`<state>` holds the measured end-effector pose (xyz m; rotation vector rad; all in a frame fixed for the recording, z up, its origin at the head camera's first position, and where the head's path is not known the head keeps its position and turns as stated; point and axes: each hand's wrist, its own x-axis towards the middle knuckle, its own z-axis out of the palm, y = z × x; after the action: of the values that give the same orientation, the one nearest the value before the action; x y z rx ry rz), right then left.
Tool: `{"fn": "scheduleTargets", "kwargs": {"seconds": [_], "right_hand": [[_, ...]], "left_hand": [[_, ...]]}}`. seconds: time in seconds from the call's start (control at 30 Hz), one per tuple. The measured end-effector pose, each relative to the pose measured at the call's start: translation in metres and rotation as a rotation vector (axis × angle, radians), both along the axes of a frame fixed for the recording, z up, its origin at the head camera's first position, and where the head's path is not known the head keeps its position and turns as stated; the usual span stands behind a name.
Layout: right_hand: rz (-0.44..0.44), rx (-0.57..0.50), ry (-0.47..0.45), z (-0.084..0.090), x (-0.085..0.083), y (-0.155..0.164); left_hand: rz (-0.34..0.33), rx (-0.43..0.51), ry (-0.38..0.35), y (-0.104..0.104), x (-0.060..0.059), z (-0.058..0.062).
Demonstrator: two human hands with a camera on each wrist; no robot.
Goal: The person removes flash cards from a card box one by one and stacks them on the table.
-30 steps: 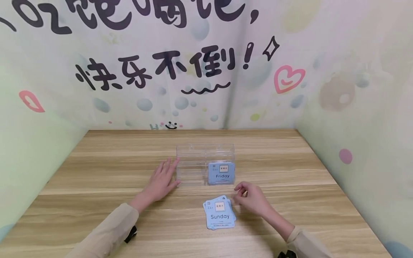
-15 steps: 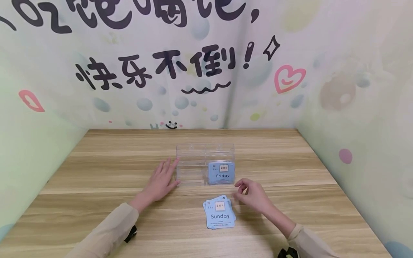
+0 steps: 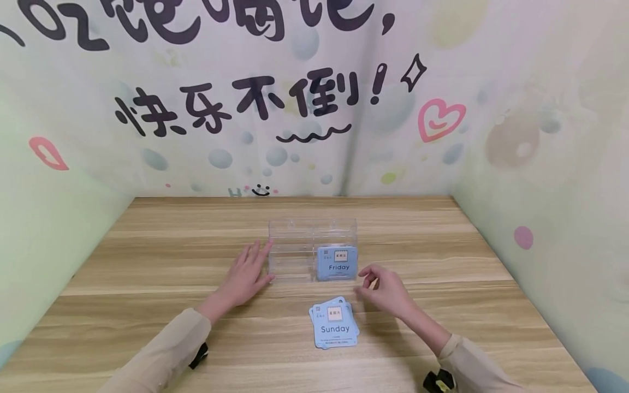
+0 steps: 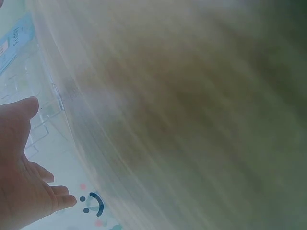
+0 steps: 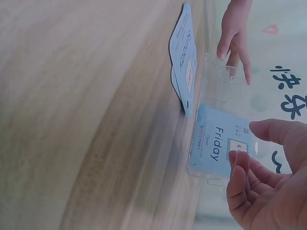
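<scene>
A clear acrylic card holder [image 3: 295, 248] stands mid-table with a blue "Friday" card [image 3: 337, 263] upright in its right front slot. My left hand [image 3: 247, 275] lies flat on the table, fingers straight, touching the holder's left end; the left wrist view shows the fingers [image 4: 21, 158] beside the clear wall. A small stack of blue cards with "Sunday" [image 3: 334, 325] on top lies in front of the holder. My right hand [image 3: 383, 289] hovers just right of the stack, fingers loosely curled and holding nothing. The right wrist view shows the Friday card [image 5: 218, 141] and the stack [image 5: 184, 60].
The wooden table [image 3: 147, 256] is walled in by a printed backdrop [image 3: 295, 98] at the back and on both sides. The holder's left compartment shows no card.
My right hand has drifted slightly up and away from the card stack toward the holder. The left hand, the cards and the holder have not moved.
</scene>
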<state>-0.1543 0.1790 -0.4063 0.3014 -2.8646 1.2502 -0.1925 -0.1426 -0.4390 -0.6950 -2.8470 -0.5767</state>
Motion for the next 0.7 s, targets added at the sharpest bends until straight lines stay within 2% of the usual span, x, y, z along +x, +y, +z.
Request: {"fn": "scheduleTargets", "kwargs": {"seconds": [0.17, 0.47, 0.7], "right_hand": [[-0.006, 0.002, 0.025, 0.001, -0.004, 0.001], [-0.006, 0.015, 0.013, 0.002, -0.010, 0.002], [-0.008, 0.004, 0.050, 0.002, -0.014, 0.003]], "left_hand": [[0.000, -0.002, 0.001, 0.000, 0.000, 0.001], [0.004, -0.009, -0.011, -0.001, 0.000, 0.001], [0.003, -0.014, -0.016, -0.001, -0.001, 0.000]]}}
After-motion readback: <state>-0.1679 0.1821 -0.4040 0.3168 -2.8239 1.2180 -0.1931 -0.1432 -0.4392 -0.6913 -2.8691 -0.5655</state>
